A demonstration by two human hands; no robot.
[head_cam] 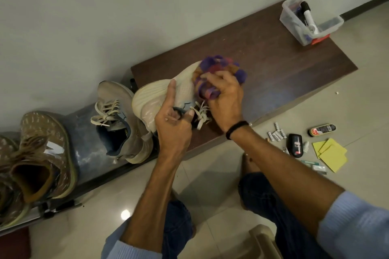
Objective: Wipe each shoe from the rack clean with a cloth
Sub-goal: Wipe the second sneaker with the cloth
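Lying on the dark brown wooden counter, the cream knit sneaker runs diagonally heel-to-toe from the left hand, which grips its collar, to the right hand, which holds the bunched purple-and-orange checked cloth at the toe.

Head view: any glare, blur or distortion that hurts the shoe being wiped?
Head view: dim, warm light; one small glare spot on the floor tile, away from the work; cloth in the right hand looks slightly soft; cream shoe gripped by the left hand reads clearly; wide-angle distortion skews the bench and stretches the brown shoes at the left edge.
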